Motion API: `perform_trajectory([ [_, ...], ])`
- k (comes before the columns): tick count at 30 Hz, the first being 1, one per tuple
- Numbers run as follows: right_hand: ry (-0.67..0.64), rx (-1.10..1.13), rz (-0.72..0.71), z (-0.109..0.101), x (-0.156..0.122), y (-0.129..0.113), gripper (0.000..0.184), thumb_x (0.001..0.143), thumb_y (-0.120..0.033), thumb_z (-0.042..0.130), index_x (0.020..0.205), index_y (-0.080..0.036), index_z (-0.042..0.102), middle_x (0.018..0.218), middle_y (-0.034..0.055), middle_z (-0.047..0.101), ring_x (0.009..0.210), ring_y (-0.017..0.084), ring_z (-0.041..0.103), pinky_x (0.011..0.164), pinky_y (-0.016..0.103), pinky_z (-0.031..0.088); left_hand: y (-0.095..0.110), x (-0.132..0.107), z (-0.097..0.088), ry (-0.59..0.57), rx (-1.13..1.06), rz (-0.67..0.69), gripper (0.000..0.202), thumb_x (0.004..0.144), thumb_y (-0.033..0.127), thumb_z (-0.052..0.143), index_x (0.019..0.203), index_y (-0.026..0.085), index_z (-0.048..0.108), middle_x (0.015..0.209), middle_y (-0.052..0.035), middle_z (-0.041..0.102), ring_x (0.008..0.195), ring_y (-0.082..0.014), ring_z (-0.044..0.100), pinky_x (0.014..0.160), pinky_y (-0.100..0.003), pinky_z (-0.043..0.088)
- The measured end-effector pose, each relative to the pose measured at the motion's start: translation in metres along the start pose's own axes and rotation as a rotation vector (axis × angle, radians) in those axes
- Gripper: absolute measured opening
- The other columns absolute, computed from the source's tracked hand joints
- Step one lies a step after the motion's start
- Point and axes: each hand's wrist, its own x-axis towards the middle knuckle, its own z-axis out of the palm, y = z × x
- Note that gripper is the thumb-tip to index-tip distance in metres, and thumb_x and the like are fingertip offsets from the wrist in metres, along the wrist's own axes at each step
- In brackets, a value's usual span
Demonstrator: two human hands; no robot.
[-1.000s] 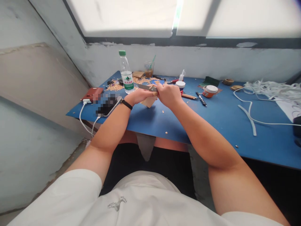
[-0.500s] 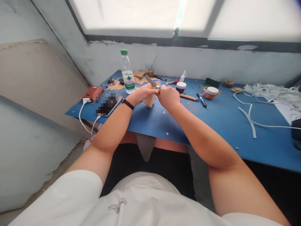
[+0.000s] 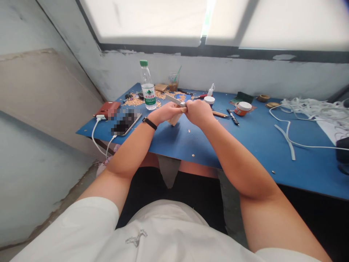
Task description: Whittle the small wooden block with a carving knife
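Observation:
My right hand point(image 3: 200, 112) is closed around the handle of a knife, whose flat grey blade point(image 3: 173, 99) points up and to the left. Beneath that blade, my left hand point(image 3: 165, 112) grips a pale wooden block point(image 3: 175, 119) above the blue table point(image 3: 191, 142). The left thumb reaches toward the base of the blade, close to the right fist. Most of the block is hidden behind my left hand, and the knife's handle is covered by my right fingers.
Wood shavings point(image 3: 133, 100) lie around a water bottle point(image 3: 148, 91). A phone point(image 3: 126, 123) with a cable and a brown case point(image 3: 107, 109) are at left. Paint jars point(image 3: 243, 108), a pen point(image 3: 232, 117) and white strips point(image 3: 305, 105) lie to the right; a cup point(image 3: 173, 83) stands behind.
The knife blade has tipped lower and flatter over the block. My right hand has shifted slightly right and down, and the block now shows less behind my left hand.

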Motion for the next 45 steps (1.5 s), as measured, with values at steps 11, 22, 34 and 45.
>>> perform_trajectory([
  [11, -0.057, 0.059, 0.161, -0.006, -0.011, -0.014, 0.045, 0.123, -0.015, 0.06, 0.152, -0.011, 0.093, 0.144, 0.0316, 0.094, 0.131, 0.043, 0.093, 0.105, 0.043, 0.071, 0.007, -0.001, 0.001, -0.031, 0.003, -0.043, 0.072, 0.086, 0.073, 0.111, 0.122, 0.018, 0.082, 0.113, -0.01, 0.084, 0.115, -0.0299, 0.079, 0.108, -0.044, 0.06],
  [22, -0.065, 0.116, 0.227, 0.001, -0.005, -0.008, 0.055, 0.133, -0.042, 0.053, 0.15, -0.008, 0.093, 0.144, 0.0346, 0.093, 0.135, 0.045, 0.091, 0.102, 0.042, 0.067, -0.013, 0.003, 0.002, 0.09, -0.02, 0.02, 0.075, 0.086, 0.076, 0.114, 0.122, 0.023, 0.075, 0.117, -0.0085, 0.082, 0.12, -0.031, 0.078, 0.112, -0.046, 0.06],
  [34, 0.086, 0.201, -0.038, 0.028, -0.001, 0.024, 0.051, 0.136, -0.053, 0.046, 0.145, -0.014, 0.078, 0.136, 0.0296, 0.092, 0.119, 0.041, 0.084, 0.093, 0.041, 0.05, -0.028, 0.012, 0.002, -0.023, -0.127, 0.098, 0.063, 0.1, 0.079, 0.094, 0.126, 0.023, 0.08, 0.122, -0.0092, 0.084, 0.128, -0.0343, 0.081, 0.116, -0.049, 0.065],
  [45, 0.127, 0.187, -0.155, 0.043, 0.002, 0.052, 0.053, 0.134, -0.053, 0.047, 0.129, -0.017, 0.086, 0.124, 0.0244, 0.092, 0.105, 0.037, 0.079, 0.085, 0.041, 0.04, -0.054, 0.016, 0.014, 0.175, -0.12, 0.146, 0.087, 0.097, 0.111, 0.082, 0.109, 0.025, 0.071, 0.097, -0.0049, 0.072, 0.099, -0.0265, 0.076, 0.094, -0.044, 0.065],
])
